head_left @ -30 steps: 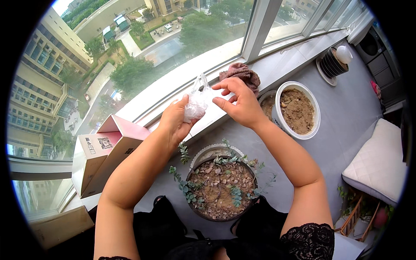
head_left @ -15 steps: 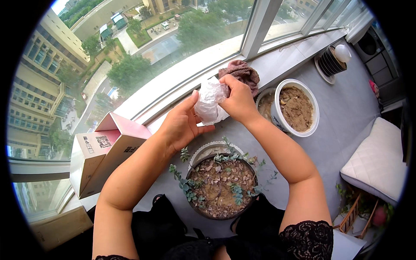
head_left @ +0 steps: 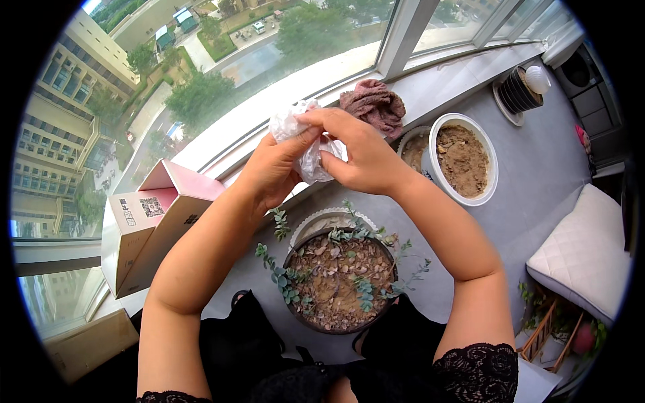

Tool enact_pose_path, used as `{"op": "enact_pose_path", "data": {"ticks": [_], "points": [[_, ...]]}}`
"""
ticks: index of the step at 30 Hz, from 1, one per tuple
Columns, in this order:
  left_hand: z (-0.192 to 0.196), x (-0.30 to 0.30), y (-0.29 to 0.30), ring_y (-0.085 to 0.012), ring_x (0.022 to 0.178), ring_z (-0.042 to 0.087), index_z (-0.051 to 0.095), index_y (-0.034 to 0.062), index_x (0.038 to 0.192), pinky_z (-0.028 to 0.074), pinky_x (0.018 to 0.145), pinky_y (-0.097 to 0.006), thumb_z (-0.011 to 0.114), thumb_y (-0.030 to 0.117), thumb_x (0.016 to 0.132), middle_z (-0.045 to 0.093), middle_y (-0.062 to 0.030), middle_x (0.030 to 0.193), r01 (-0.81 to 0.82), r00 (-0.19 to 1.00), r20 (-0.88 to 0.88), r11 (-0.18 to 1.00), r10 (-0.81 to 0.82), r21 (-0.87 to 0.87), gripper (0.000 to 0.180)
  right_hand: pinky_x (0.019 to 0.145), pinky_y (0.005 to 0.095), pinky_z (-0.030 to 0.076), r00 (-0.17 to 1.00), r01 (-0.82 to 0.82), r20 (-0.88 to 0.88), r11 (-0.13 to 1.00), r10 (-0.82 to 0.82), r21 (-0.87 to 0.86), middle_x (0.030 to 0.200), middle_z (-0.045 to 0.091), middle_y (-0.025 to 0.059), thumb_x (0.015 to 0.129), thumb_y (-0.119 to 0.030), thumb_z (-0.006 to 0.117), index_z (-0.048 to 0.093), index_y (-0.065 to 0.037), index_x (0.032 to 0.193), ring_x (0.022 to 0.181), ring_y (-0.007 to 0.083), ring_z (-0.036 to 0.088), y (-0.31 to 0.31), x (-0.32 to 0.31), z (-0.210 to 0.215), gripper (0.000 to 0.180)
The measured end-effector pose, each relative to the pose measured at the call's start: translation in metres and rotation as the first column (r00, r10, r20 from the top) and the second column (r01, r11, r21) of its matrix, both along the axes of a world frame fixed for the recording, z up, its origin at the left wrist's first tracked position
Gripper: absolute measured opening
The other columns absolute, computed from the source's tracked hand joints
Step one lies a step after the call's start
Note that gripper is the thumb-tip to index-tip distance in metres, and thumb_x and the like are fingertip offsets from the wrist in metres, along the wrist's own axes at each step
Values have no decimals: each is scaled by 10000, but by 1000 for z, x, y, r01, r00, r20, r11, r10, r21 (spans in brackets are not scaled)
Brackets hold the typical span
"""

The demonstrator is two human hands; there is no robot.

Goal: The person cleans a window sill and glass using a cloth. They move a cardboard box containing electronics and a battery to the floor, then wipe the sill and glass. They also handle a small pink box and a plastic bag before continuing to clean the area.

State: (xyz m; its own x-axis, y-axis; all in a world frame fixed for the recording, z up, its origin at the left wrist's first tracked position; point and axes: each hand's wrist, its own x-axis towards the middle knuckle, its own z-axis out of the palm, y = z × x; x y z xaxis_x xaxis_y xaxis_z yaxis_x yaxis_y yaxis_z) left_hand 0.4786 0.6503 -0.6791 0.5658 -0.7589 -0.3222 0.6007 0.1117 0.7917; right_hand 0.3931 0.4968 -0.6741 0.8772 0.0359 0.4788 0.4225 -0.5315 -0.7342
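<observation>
Above the windowsill, both of my hands are on a crumpled, translucent white plastic bag (head_left: 287, 123). My left hand (head_left: 269, 173) is closed on its lower left side, with the thumb pointing up toward the right fingers. From the other side my right hand (head_left: 366, 153) grips the bag, its index finger reaching over the top. Part of the bag is hidden behind the fingers, and I cannot tell whether anything is in it. Below the hands stands a round dark pot (head_left: 336, 328) of soil and dry leaves, with blue-green trailing stems (head_left: 282, 282) along its rim.
A brownish-pink cloth (head_left: 373, 107) lies on the sill just beyond my right hand. A white pot (head_left: 494, 161) of soil stands to the right, a tall pink-and-white box (head_left: 127, 235) to the left. Further right are a dark ribbed pot (head_left: 513, 97) and a white cushion (head_left: 579, 245).
Both hands have moved slightly left and closer together with the plastic bag. The left fingers, spread before, are now wrapped round it, and the bag is bunched up more.
</observation>
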Motion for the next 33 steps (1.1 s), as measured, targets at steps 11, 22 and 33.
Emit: {"op": "enact_pose_path", "data": {"ticks": [11, 22, 33], "points": [[-6, 23, 41, -158, 811, 621, 545, 18, 1209, 487, 565, -288, 643, 241, 931, 658, -95, 985, -235, 969, 132, 947, 209, 221, 369, 709, 388, 532, 854, -511, -485, 473, 185, -718, 1065, 594, 90, 865, -113, 561, 474, -292, 1377, 928, 269, 641, -58, -35, -200, 549], [-19, 3, 54, -180, 772, 614, 501, 55, 1205, 475, 545, -294, 621, 286, 942, 633, -94, 957, -178, 984, 77, 906, 160, 384, 370, 807, 429, 486, 908, -203, -374, 583, -189, -787, 1146, 575, 111, 892, -245, 498, 691, -217, 1069, 1038, 304, 551, -80, -38, -302, 264], [-23, 9, 18, -234, 943, 635, 452, 44, 1316, 549, 778, -397, 536, 422, 973, 633, -129, 1065, -142, 985, -63, 959, 161, 243, 516, 711, 429, 517, 847, 180, -196, 613, -494, -769, 898, 609, 115, 769, -95, 581, 669, -33, 841, 905, 306, 588, -131, -54, -321, 130]]}}
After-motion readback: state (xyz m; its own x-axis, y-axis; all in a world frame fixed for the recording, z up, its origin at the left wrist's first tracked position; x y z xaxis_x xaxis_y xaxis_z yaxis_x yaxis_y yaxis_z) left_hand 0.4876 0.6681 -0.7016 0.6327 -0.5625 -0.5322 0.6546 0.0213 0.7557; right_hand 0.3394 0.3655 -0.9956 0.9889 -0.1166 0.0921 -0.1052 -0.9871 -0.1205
